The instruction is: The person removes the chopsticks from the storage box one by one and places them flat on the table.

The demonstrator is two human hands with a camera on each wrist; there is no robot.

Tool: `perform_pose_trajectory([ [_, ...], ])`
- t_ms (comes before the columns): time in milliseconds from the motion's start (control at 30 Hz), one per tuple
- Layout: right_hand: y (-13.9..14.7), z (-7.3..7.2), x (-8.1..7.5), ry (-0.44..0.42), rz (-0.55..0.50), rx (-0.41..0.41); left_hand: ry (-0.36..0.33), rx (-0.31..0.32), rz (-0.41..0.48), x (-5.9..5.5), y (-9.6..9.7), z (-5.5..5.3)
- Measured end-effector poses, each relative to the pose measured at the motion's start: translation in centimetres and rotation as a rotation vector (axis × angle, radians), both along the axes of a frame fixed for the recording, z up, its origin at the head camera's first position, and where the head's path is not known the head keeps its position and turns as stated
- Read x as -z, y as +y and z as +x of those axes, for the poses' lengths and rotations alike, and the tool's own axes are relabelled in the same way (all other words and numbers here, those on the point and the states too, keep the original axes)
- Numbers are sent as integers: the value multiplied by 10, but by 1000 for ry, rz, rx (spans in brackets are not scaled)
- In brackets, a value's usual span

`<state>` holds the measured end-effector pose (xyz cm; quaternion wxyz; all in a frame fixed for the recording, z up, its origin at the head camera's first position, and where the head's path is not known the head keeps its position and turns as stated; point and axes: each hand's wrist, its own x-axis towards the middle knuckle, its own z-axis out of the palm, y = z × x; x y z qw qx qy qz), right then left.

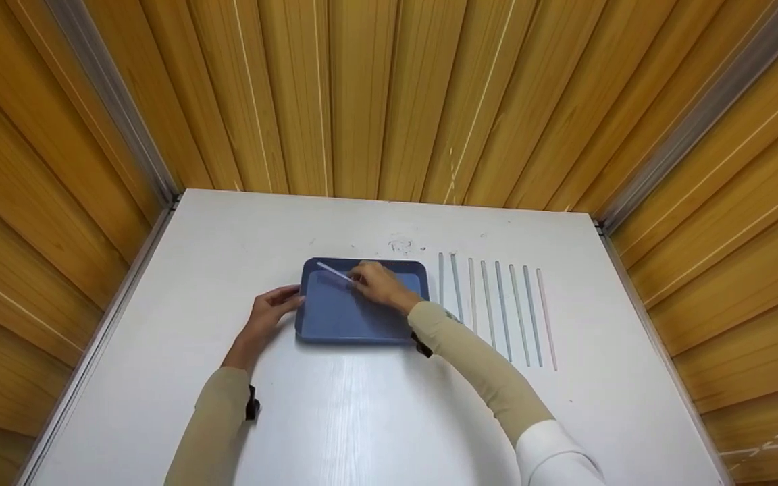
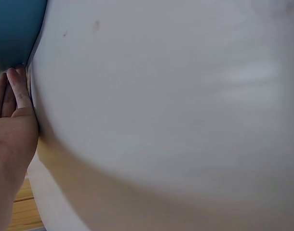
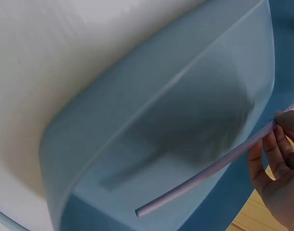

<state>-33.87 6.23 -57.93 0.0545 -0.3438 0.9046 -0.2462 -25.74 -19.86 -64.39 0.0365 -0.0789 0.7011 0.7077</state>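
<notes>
A lilac straw (image 3: 185,185) is pinched between the thumb and fingers of my right hand (image 1: 377,282), which is above the blue tray (image 1: 348,320). The straw slants over the tray floor, and in the right wrist view its shadow falls inside the tray. My left hand (image 1: 271,309) rests against the tray's left side. In the left wrist view its fingers (image 2: 18,91) look fairly straight along the tray's outer wall.
To the right of the tray, several thin straws (image 1: 499,287) in blue, grey and pink lie side by side on the white table (image 1: 605,324). My right forearm covers part of some of them. Wood-patterned walls (image 1: 362,101) enclose the table's back and sides.
</notes>
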Motion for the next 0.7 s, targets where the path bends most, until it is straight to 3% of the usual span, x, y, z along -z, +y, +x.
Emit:
perform_pose_trajectory([
  [433,7,3,-11,12,-50,-51,-23,28,-34,-1,-4,-1],
  [700,21,1,-17,26,-101,-41,-5,40,-43,0,-2,1],
])
